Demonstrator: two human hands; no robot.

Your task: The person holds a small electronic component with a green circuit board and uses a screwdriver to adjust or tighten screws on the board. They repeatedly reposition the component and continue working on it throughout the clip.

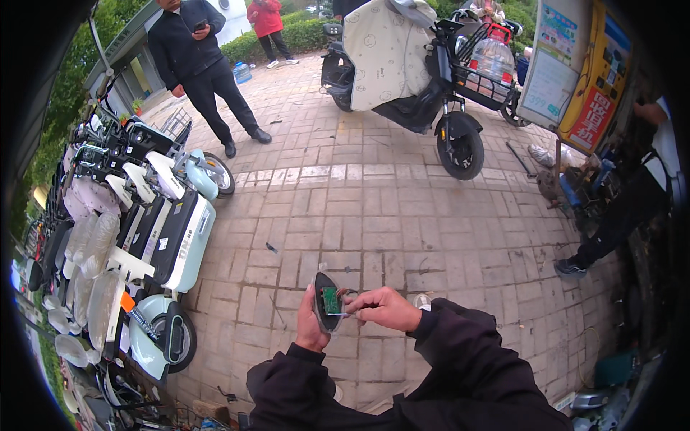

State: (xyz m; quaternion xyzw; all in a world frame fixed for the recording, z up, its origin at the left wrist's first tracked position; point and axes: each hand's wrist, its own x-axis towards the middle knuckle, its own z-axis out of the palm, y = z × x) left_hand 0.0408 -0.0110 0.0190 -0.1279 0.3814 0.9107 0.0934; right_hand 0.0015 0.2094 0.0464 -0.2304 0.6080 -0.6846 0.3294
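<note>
My left hand point(311, 327) grips a dark, pointed-oval housing point(321, 286) by its left side, holding it up over the paving. Inside the housing sits a green circuit board point(330, 300). Reddish-brown wires point(347, 294) come off the board's right side. My right hand point(382, 308) is closed in a pinch on a thin, pale rod-like tool point(338, 314), whose tip lies over the lower part of the board. Its exact kind is too small to make out, and the fingers cover its rear end.
A row of pale electric scooters point(169, 237) stands close on the left. Ahead is a scooter point(460, 144) with a cream cover. One person point(205, 65) stands ahead on the left, another point(625, 208) at right beside tools. Small debris point(271, 248) lies on the brick paving.
</note>
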